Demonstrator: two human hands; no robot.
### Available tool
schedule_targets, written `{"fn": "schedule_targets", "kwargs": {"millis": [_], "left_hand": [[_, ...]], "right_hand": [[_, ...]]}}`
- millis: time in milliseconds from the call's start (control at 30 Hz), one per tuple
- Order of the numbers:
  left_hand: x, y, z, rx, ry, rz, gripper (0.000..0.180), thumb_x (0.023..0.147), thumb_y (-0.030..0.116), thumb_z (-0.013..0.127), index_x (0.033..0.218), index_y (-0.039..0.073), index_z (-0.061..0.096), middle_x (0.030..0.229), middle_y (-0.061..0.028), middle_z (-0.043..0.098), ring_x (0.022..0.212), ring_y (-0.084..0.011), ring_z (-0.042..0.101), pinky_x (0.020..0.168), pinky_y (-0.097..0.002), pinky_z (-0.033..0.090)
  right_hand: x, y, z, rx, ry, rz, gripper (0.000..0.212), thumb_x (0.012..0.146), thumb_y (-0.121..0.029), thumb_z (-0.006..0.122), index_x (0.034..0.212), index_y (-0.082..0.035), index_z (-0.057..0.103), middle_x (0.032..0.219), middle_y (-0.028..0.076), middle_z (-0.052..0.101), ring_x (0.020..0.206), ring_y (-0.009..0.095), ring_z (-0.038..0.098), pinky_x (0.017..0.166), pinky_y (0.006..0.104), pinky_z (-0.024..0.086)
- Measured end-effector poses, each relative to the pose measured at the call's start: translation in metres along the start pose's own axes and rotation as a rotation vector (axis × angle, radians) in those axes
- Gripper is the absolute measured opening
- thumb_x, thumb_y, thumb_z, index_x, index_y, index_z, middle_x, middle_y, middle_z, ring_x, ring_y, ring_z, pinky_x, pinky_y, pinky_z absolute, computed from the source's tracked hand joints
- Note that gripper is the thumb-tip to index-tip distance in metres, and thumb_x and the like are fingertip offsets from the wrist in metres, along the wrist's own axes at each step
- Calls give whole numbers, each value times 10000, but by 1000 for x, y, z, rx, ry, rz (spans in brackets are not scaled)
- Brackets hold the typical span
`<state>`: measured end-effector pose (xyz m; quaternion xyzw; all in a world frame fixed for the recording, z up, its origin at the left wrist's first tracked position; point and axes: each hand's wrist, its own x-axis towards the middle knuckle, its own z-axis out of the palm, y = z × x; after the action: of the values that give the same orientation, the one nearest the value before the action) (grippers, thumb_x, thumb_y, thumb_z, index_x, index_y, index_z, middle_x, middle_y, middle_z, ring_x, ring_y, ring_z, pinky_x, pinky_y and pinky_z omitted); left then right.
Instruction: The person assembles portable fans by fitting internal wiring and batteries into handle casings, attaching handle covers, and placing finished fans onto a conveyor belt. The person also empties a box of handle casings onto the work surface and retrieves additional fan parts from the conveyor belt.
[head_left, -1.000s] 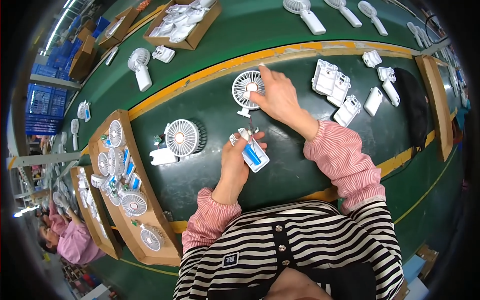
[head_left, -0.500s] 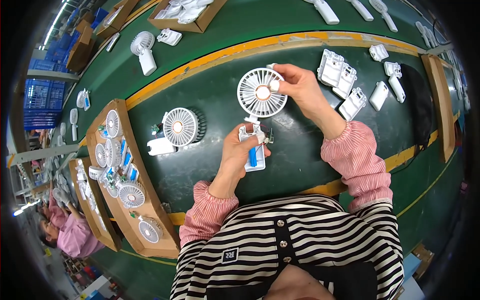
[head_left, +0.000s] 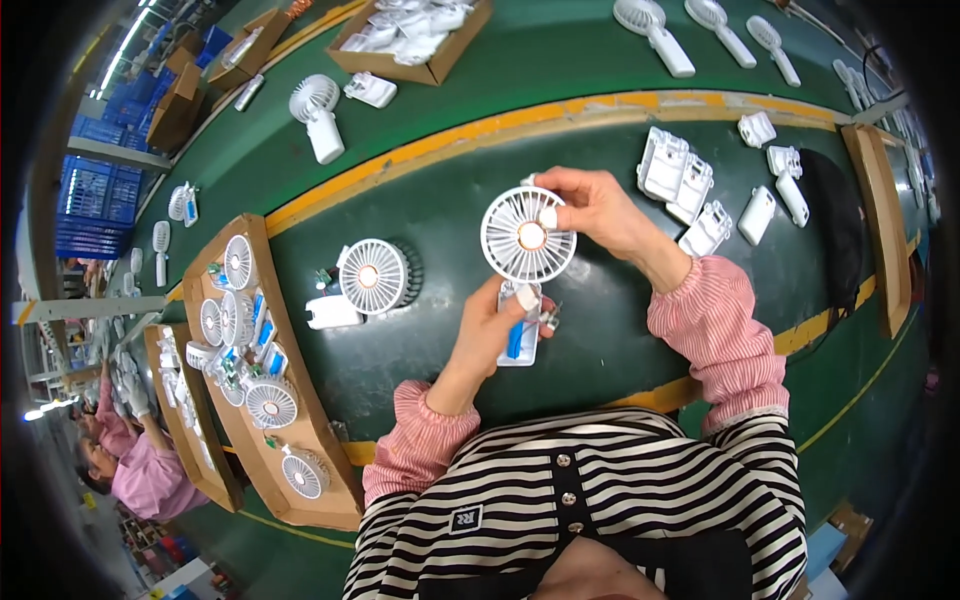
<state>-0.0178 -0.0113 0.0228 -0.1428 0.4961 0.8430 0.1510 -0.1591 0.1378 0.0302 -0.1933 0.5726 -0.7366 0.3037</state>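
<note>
Hands working as pair: my right hand [head_left: 590, 210] is pinching white fan head [head_left: 527, 236] by its rim w/ grille facing me, my left hand [head_left: 490, 335] is gripping handle half [head_left: 520, 325] upright beneath so the two are lining up.

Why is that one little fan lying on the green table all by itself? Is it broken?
It doesn't look broken. That fan lies on its side on the green table, apart from the fan heads in the wooden tray. The right hand holds another fan head above the handle in the left hand. Nothing looks spilled or damaged.
</note>
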Motion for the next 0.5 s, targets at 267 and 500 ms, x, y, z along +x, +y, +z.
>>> {"fn": "schedule_targets", "kwargs": {"millis": [267, 500], "left_hand": [[4, -8, -6, 235, 86, 244, 233, 872, 143, 505, 1023, -34, 498, 780, -85, 591, 625, -114, 568, 539, -248, 487], [11, -14, -15, 151, 171, 292, 208, 880, 159, 485, 946, -37, 502, 749, -108, 598, 604, -162, 596, 544, -284, 514]], "right_hand": [[34, -14, -1, -227, -223, 98, 416, 726, -58, 639, 1110, 47, 518, 1005, 78, 577, 911, 131, 536, 830, 261, 418], [130, -18, 26, -946, 12, -343, 229, 743, -193, 596, 862, 2, 603, 835, 126, 589, 764, 242, 569, 659, 333, 462]]}}
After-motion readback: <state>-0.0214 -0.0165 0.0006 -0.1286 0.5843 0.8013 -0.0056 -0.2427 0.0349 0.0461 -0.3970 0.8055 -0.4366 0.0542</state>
